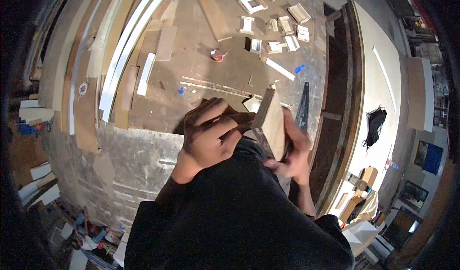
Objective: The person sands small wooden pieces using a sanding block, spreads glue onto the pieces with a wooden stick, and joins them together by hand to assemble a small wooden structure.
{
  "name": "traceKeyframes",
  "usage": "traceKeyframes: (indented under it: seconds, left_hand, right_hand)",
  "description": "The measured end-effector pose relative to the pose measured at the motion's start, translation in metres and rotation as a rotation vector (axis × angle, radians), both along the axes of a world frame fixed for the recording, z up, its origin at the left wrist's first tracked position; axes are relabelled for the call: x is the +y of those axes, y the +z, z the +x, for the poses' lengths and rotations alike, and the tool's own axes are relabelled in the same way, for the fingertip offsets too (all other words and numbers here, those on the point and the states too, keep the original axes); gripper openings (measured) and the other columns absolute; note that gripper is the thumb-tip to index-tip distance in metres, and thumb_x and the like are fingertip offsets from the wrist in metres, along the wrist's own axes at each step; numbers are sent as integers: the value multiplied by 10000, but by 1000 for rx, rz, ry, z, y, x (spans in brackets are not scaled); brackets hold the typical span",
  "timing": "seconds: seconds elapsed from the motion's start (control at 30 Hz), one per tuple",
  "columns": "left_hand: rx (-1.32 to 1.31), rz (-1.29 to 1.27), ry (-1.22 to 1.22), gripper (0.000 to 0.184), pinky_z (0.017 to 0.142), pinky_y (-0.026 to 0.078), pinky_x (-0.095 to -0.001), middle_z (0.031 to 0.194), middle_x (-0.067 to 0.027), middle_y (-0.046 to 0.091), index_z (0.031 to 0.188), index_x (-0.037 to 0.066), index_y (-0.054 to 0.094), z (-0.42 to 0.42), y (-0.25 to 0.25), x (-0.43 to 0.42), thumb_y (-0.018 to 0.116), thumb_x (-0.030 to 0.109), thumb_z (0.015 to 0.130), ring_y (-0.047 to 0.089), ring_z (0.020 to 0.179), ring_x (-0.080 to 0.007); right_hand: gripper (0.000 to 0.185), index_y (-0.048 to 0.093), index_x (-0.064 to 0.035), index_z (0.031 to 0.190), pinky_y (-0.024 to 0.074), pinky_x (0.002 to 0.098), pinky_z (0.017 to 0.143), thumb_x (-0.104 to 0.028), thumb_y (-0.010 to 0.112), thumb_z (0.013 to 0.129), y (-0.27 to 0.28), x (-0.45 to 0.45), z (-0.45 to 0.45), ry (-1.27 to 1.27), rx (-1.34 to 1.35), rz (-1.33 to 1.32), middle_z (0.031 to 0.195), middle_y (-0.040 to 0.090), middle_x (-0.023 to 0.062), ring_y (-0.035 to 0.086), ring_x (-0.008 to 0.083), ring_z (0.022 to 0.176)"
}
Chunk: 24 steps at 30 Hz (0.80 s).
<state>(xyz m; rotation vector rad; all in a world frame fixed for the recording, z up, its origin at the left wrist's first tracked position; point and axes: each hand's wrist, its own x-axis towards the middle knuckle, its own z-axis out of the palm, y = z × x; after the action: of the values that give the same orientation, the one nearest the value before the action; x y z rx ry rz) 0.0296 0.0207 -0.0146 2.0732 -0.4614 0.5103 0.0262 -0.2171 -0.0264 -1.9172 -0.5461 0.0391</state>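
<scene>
A small flat wooden piece (pixel 271 125) is held upright and tilted in front of my chest, over the near edge of the worktable (pixel 191 85). My right hand (pixel 294 148) grips it from its right side, with the fingers partly behind it. On its left, my left hand (pixel 211 133) is closed, fingers curled and pressed together; what they hold is too blurred to make out. Just beyond the hands lies a pale wooden bit (pixel 250 103). A dark pointed tool (pixel 304 108) rests to the right of the piece.
Several small wooden frames (pixel 251 4) lie at the table's far right. Long boards and white strips (pixel 120 61) cover its left side. A red-topped container (pixel 219 55) stands mid-table. Across a gap on the right, a pale bench (pixel 383 88) holds a black cord bundle (pixel 374 126).
</scene>
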Motion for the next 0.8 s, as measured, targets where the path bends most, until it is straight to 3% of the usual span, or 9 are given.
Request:
traceKeyframes:
  seconds: [0.07,0.2,0.3,0.4,0.47,0.53,0.67,0.7,0.8]
  left_hand:
    - [-3,-2,-8,223,556,431,-319,714,-53,517,899,86,740,0,7,-1,751,33,682,533,619,-221]
    - [-41,-68,94,342,550,416,-323,681,-37,508,948,111,760,-2,7,2,772,-9,628,511,598,-214]
    - [-26,-78,65,311,548,412,-320,680,-36,521,931,106,760,-3,7,1,785,12,636,507,593,-207]
    - [31,-115,39,289,553,415,-317,687,-40,533,918,102,760,-7,10,-3,799,32,640,511,595,-207]
    - [-56,-99,12,281,541,439,-280,750,-76,629,898,49,751,-7,15,-1,858,29,638,568,609,-172]
    - [-23,-131,44,266,551,439,-285,719,-69,623,887,53,748,-12,14,-1,852,46,642,575,607,-182]
    - [101,-344,32,243,595,484,-266,763,-84,692,852,28,735,-15,14,-3,872,62,654,655,653,-171]
    - [116,-357,14,339,584,485,-254,779,-110,673,832,8,685,-15,7,-2,921,158,640,637,680,-142]
    - [83,-497,-69,353,619,501,-268,768,-102,670,809,0,669,-12,1,3,917,200,654,644,687,-156]
  right_hand:
    - [1003,430,138,1371,456,378,1007,-319,858,588,-7,-4,0,-38,136,-50,1248,624,265,637,327,1145]
    - [1001,417,145,1372,465,360,992,-297,849,585,0,-14,11,-154,223,-388,1219,639,263,634,267,1144]
    - [1001,405,146,1385,441,345,1011,-267,860,595,-2,-15,-2,-143,261,95,1244,629,254,605,245,1173]
    - [988,401,142,1391,443,349,1013,-250,863,611,-4,1,-6,-16,133,21,1256,623,254,609,252,1164]
    - [973,400,149,1388,449,346,1008,-222,864,617,-18,-1,-8,-43,148,29,1262,620,253,607,249,1167]
    - [977,389,158,1389,448,341,1012,-190,867,611,-20,-2,-4,-129,280,-94,1275,613,254,597,251,1182]
    - [1020,380,172,1387,444,330,1001,-243,872,596,-2,0,-10,-170,219,216,1219,635,218,608,220,1122]
    - [1047,382,155,1399,439,335,1009,-269,879,580,1,-3,-11,-103,189,195,1251,624,219,594,208,1143]
    - [1045,383,145,1406,447,342,1003,-251,875,574,-10,-5,-11,22,73,-17,1261,623,231,609,226,1147]
